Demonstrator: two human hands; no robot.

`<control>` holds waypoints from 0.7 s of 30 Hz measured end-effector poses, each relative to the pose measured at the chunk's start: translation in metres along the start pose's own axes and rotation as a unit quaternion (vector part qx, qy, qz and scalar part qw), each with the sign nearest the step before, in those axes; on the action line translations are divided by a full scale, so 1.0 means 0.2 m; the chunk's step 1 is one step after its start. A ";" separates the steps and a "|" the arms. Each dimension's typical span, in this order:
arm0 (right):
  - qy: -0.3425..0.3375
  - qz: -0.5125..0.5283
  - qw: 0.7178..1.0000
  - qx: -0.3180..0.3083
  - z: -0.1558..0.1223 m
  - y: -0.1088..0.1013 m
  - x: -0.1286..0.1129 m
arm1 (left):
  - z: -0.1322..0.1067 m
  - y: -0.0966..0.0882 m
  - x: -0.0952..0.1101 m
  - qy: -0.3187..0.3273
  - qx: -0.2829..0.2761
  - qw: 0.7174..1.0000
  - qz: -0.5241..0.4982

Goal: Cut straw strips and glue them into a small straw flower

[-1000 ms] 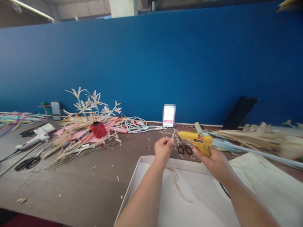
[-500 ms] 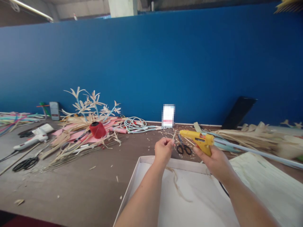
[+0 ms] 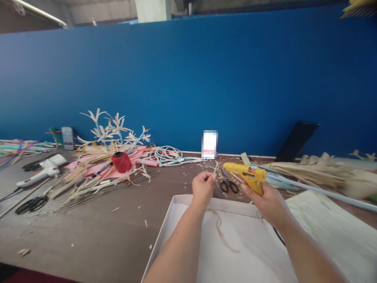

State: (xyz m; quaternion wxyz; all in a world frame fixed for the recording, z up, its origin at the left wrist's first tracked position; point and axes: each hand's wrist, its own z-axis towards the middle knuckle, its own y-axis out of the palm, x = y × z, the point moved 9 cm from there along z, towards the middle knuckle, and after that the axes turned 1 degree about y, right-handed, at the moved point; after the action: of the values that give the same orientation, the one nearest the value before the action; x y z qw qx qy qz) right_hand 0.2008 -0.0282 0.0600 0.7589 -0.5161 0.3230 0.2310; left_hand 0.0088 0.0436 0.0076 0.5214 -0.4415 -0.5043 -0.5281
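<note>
My left hand (image 3: 204, 188) pinches a thin, pale fibre strip (image 3: 216, 168) whose tip stands up past the fingertips. In my right hand (image 3: 266, 198) is a yellow glue gun (image 3: 249, 175), gripped by its handle, with the nozzle pointing left toward the strip. A small gap lies between nozzle and strip. Black-handled scissors (image 3: 229, 186) lie on the table between my hands, just beyond a shallow white box lid (image 3: 188, 200). Inside the lid, below my wrists, rests a curled dry strand (image 3: 219, 230).
At the left are a white glue gun (image 3: 44, 173), more scissors (image 3: 32, 204), a red thread spool (image 3: 121, 162) and fibre flowers (image 3: 103, 131). Blue-white cord (image 3: 167, 156) and a lit phone (image 3: 209, 144) stand near the blue partition (image 3: 188, 78). Dry husks (image 3: 318, 169) lie right.
Hardly anything differs. Both hands stay in place, and the glue gun and strip keep nearly the same positions.
</note>
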 end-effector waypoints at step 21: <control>0.037 0.003 0.998 0.049 0.01 -0.07 0.01 | 0.00 0.00 -0.01 0.006 -0.006 1.000 0.007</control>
State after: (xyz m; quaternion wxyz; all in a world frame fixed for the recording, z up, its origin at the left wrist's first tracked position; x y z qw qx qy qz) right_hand 0.2131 -0.0323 0.0679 0.7701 -0.4852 0.3636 0.1983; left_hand 0.0094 0.0448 0.0059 0.5256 -0.4444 -0.4950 -0.5303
